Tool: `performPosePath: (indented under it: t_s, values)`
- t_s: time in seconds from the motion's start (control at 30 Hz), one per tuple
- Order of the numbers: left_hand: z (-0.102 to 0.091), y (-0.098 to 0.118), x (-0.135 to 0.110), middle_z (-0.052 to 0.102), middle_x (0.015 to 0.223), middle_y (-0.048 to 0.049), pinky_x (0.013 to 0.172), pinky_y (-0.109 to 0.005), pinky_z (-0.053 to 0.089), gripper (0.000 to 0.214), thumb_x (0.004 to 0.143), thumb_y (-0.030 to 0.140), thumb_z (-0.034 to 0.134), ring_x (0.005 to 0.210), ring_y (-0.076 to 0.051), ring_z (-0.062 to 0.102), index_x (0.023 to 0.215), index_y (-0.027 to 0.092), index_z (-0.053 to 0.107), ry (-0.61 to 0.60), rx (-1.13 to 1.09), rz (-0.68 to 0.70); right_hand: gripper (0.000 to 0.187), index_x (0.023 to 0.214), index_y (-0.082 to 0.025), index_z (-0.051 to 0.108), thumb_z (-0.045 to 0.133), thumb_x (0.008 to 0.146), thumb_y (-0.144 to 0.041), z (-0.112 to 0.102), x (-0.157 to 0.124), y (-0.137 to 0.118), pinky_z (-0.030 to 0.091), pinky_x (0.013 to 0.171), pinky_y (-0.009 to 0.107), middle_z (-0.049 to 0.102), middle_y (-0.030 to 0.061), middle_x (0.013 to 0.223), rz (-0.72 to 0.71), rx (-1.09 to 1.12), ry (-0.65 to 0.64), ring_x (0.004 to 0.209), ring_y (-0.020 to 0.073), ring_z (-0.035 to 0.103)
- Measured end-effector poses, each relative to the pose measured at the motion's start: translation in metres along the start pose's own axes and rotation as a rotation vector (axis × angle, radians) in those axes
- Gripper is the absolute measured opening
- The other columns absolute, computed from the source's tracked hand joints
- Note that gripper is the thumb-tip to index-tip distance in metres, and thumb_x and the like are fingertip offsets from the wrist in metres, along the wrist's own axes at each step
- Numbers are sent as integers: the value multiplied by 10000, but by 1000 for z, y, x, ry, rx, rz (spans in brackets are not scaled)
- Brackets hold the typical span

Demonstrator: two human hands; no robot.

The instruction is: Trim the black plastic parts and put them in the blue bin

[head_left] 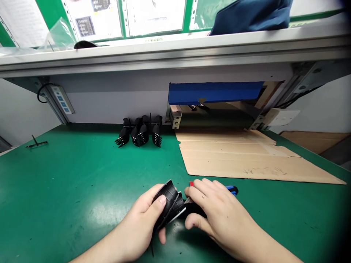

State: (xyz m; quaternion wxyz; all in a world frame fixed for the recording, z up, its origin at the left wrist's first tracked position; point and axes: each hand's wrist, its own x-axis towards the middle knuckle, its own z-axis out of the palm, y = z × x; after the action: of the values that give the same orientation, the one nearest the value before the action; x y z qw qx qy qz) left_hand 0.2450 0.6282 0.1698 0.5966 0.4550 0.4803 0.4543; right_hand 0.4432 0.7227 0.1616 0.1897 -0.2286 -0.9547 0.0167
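Observation:
My left hand [149, 213] is closed around black curved plastic pieces [168, 204] with ribbed faces and pale edges, held just above the green tabletop. The thumb presses on their upper side. Close by on the right, my right hand [216, 208] curls its fingers over the dark end of the same pieces, its thumb lower and partly apart. Behind that hand a blue and black handle [232, 190] sticks out, and a red bit [191, 183] shows by the fingers. Whether these belong to one tool, and whether the hand touches it, is hidden.
Several black comb-like plastic parts [139, 131] stand at the back of the green table [82, 175]. A thin black sprue piece [37, 142] lies far left. Flattened cardboard [233, 157] covers the right rear, before a blue-edged opening [215, 93]. A metal-edged shelf [175, 54] spans above.

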Motion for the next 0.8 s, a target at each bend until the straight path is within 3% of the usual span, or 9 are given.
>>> performPosePath:
  t_s: [0.07, 0.23, 0.43, 0.57, 0.67, 0.8]
  values:
    - [1, 0, 1, 561, 884, -24, 527, -211, 388, 396, 939, 462, 407, 513, -62, 456, 1212, 192, 504, 8, -4, 7, 749, 875, -162, 534, -13, 1031, -650, 3, 1, -1, 256, 614, 322, 429, 49, 793, -1, -80, 17, 681, 241, 406]
    - [0, -2, 2, 530, 769, -23, 493, -202, 372, 398, 930, 458, 422, 498, -66, 436, 1058, 125, 598, -20, -8, 20, 790, 809, -155, 522, -89, 1016, -612, 3, 5, -2, 238, 608, 331, 413, 59, 773, 1, -223, 31, 683, 250, 406]
    - [0, -8, -1, 481, 676, 9, 455, -206, 355, 395, 928, 493, 408, 463, -75, 439, 944, 134, 573, 18, 16, 13, 713, 720, -172, 474, -39, 1073, -518, 2, 4, -5, 201, 590, 335, 424, 46, 716, -42, -260, 9, 656, 241, 395]
    - [3, -5, -3, 494, 699, -5, 471, -215, 383, 396, 935, 481, 398, 516, -90, 438, 983, 137, 589, 6, 46, 27, 692, 706, -177, 477, -20, 1092, -467, 6, 3, -4, 187, 571, 329, 443, 44, 682, -50, -214, 8, 626, 235, 394]
    - [3, -2, -3, 507, 753, -20, 490, -211, 413, 387, 941, 457, 395, 569, -97, 440, 1045, 146, 600, -1, 77, 31, 681, 703, -181, 468, 22, 1094, -516, 7, 2, -2, 223, 579, 320, 475, 36, 673, -24, -60, -34, 618, 226, 415]
    - [3, 0, -3, 524, 800, -26, 511, -197, 417, 381, 944, 445, 403, 580, -85, 445, 1089, 157, 606, 0, 81, 47, 666, 714, -183, 412, 119, 1063, -668, -5, -1, 1, 311, 572, 262, 470, -7, 666, 42, 512, -227, 592, 183, 442]
